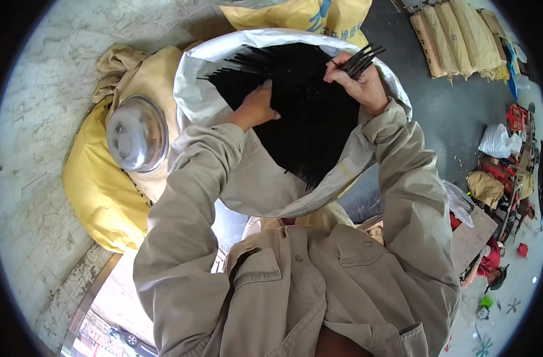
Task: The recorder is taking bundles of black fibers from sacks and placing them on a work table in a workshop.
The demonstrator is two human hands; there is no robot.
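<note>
While resting left hand [254, 108], thumb spread from fingers, on black strips [310, 95] inside white sack [195, 66], gripping bundle [363, 60] in closed right hand [364, 86]; seemingly gathering handfuls, next likely needing firm hold.

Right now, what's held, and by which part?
Right hand: a bunch of thin black strips, gripped just behind the jutting ends. Left hand: at the black pile; any hold can't be told.

Strips [310, 128] are contained in sack [253, 184]; bowl [137, 134] is set on tied bag [149, 77], left of sack; another bag [277, 16] is placed behind; packs [462, 38] are grouped right rear.
</note>
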